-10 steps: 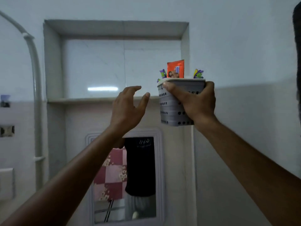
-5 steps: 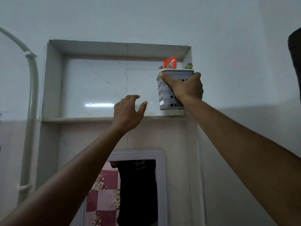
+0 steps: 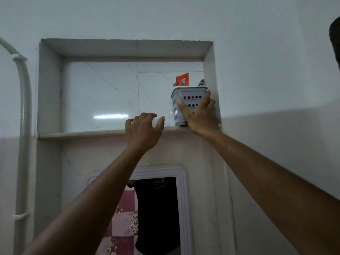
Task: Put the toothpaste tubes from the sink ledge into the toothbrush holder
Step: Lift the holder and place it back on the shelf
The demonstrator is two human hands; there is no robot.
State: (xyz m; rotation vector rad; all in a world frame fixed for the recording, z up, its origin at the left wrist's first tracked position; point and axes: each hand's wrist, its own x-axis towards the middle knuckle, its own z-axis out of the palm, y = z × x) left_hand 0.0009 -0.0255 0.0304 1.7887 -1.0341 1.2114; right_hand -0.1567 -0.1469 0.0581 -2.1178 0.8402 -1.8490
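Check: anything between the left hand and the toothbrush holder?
Nothing; head view shows only bare shelf ledge between left hand and toothbrush holder.

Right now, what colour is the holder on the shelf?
The holder is light grey with round holes; head view.

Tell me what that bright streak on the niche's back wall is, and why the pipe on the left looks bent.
Head view: the streak is glare, probably a lamp mirrored in glossy tile; the pipe seems truly curved, though the wide lens may bow it further; light is dim, a soft shadow darkens the lower wall.
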